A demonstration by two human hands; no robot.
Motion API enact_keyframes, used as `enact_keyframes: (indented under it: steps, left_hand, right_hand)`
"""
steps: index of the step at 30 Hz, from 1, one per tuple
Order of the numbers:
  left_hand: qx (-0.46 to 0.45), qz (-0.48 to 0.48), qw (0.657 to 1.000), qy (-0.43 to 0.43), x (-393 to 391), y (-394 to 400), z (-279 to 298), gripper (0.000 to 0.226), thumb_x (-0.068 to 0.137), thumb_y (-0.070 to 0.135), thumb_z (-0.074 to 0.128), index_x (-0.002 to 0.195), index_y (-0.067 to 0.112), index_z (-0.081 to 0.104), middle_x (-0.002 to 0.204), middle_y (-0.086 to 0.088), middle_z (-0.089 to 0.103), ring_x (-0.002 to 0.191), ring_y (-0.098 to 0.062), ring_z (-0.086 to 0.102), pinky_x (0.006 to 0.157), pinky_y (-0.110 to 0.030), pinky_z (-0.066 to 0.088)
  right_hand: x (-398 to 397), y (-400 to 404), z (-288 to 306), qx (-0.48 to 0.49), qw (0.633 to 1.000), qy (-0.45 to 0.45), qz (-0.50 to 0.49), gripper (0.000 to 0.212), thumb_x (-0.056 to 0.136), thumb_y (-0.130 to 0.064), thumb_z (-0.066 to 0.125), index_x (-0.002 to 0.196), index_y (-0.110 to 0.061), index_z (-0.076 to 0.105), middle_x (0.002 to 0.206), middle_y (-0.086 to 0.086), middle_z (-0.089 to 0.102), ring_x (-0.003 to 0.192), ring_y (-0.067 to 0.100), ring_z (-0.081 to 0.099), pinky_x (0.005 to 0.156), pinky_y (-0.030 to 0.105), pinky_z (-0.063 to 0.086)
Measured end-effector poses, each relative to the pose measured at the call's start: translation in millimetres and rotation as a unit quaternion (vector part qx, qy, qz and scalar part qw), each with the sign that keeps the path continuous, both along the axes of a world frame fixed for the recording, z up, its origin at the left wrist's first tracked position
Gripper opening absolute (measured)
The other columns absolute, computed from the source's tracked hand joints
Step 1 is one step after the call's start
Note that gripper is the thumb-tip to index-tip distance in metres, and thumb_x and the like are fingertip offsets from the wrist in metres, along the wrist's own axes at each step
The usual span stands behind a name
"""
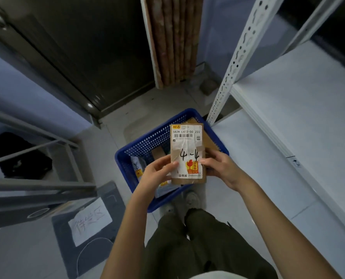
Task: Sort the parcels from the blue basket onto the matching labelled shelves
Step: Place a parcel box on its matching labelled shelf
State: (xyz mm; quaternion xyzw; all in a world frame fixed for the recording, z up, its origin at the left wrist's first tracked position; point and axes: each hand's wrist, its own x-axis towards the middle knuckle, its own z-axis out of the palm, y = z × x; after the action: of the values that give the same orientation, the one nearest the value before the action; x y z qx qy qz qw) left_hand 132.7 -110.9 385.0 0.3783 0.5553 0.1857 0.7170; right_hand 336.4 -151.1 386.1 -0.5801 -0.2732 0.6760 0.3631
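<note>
Fingers (172, 163) of the left hand (157, 174) pinch the left edge of a brown cardboard parcel (187, 156), and the right hand (221, 167) grips its right edge, thumb on the front. Both hands hold it up flat above the blue basket (145, 146), face up toward the camera. I think it is held this way so the writing on it can be read. "4-4" is written by hand on its white shipping label (186, 133), so it probably belongs on a shelf marked the same.

One parcel is in the hands. In the basket below I can count at least three more: a brown one (209, 137) just behind the held one, a small brown one (157, 153), and a white one with yellow print (138, 168) by the left wall. More may be hidden.

The basket sits on the floor, just in front of the person's shoe (191, 198). Right beside it stands a white metal shelf rack (300, 109) with two boards in view. A small mark (295, 162) sits on the edge of the lower board, too small to read. On the left lies a grey mat with one paper sign (90, 220).
</note>
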Motion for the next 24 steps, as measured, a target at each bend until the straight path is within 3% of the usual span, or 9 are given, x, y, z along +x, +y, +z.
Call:
enact_keyframes:
  steps: [3, 8, 13, 15, 19, 24]
  left_hand:
    - [-0.001, -0.048, 0.999, -0.020, 19.0, -0.9, 3.3, 0.037, 0.088, 0.024, 0.062, 0.125, 0.018, 0.059, 0.112, 0.000, 0.069, 0.100, -0.017, 0.068, 0.078, -0.029, 0.056]
    - [0.004, -0.160, 0.985, -0.059, 43.8, 13.4, 10.9, 0.034, 0.087, 0.022, 0.063, 0.120, 0.026, 0.058, 0.101, 0.004, 0.074, 0.090, -0.013, 0.071, 0.070, -0.024, 0.056]
    - [0.015, -0.301, 0.950, -0.083, 70.4, 23.6, 19.9, 0.034, 0.086, 0.020, 0.065, 0.116, 0.033, 0.058, 0.102, 0.005, 0.073, 0.091, -0.012, 0.070, 0.074, -0.026, 0.057]
    - [0.015, -0.355, 0.930, -0.090, 84.6, 18.0, 22.2, 0.031, 0.087, 0.016, 0.065, 0.111, 0.035, 0.059, 0.101, 0.008, 0.073, 0.089, -0.009, 0.070, 0.070, -0.023, 0.056]
    - [0.010, -0.461, 0.884, -0.083, 111.1, -13.6, 22.8, 0.041, 0.085, 0.020, 0.068, 0.124, 0.027, 0.056, 0.105, 0.006, 0.071, 0.097, -0.013, 0.069, 0.088, -0.039, 0.055]
    - [0.005, -0.591, 0.801, -0.092, 138.5, -74.5, 27.4, 0.043, 0.084, 0.027, 0.068, 0.125, 0.032, 0.054, 0.108, 0.006, 0.071, 0.100, -0.011, 0.067, 0.087, -0.033, 0.054]
  right_hand:
    - [13.7, -17.8, 9.6, 0.005, 0.999, -0.021, -0.050, 0.036, 0.091, -0.017, 0.058, 0.126, -0.020, 0.054, 0.112, 0.002, 0.069, 0.100, 0.017, 0.067, 0.077, 0.027, 0.057]
    - [17.2, -53.6, 21.7, -0.001, 0.984, -0.062, -0.167, 0.036, 0.090, -0.019, 0.060, 0.125, -0.020, 0.054, 0.107, -0.002, 0.070, 0.096, 0.013, 0.068, 0.071, 0.025, 0.057]
    - [-2.3, -92.5, 29.8, -0.021, 0.942, -0.075, -0.328, 0.039, 0.091, -0.019, 0.059, 0.129, -0.021, 0.049, 0.108, -0.001, 0.069, 0.093, 0.010, 0.068, 0.070, 0.024, 0.057]
    - [-13.8, -110.6, 31.9, -0.024, 0.917, -0.082, -0.389, 0.037, 0.094, -0.021, 0.055, 0.129, -0.027, 0.045, 0.109, -0.004, 0.067, 0.094, 0.007, 0.066, 0.069, 0.022, 0.056]
    - [-39.3, -156.0, 40.8, -0.033, 0.867, -0.100, -0.487, 0.042, 0.097, -0.025, 0.048, 0.133, -0.039, 0.032, 0.105, -0.010, 0.064, 0.087, 0.001, 0.066, 0.062, 0.017, 0.054]
    - [-64.9, -227.3, 52.7, -0.032, 0.793, -0.113, -0.598, 0.052, 0.097, -0.023, 0.049, 0.140, -0.043, 0.028, 0.107, -0.002, 0.066, 0.095, 0.008, 0.066, 0.067, 0.022, 0.056]
